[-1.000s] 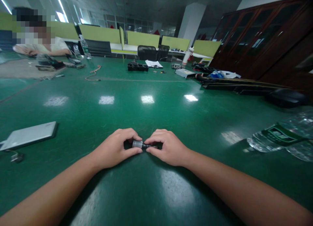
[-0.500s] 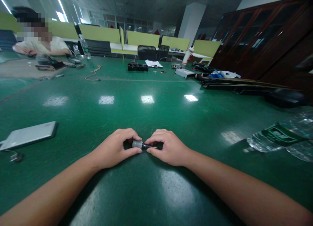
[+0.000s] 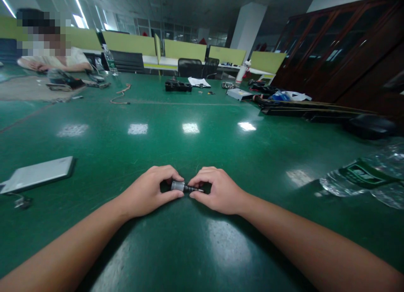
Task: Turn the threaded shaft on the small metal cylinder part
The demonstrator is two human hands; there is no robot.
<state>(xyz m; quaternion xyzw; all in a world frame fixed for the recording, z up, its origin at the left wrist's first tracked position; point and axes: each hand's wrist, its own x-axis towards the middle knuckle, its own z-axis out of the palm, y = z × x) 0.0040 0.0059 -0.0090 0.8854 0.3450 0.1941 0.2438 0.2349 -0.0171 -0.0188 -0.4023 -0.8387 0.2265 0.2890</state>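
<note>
A small grey metal cylinder with a black ribbed stem and a thin, bright tip (image 3: 178, 186) lies sideways, low over the green tabletop. My left hand (image 3: 150, 192) pinches the grey body between thumb and forefinger. From the other side, the thumb and forefinger of my right hand (image 3: 217, 191) close about the ribbed stem, whose tip shows between them. Whether both right fingertips press on the stem is hard to tell. The two hands face each other, their fingertips close together.
Left lies a silver flat case (image 3: 41, 174) with a short cable. A clear water bottle (image 3: 362, 174) lies at right. Farther back are a black tray (image 3: 178, 86), papers (image 3: 198, 82) and dark panels (image 3: 315, 111). Someone in a light shirt (image 3: 75, 58) sits across the green table (image 3: 158, 132).
Slightly more of the ribbed stem shows between my right thumb and forefinger. Both hands stay nearly in the same place, and the view shifts only a little.
</note>
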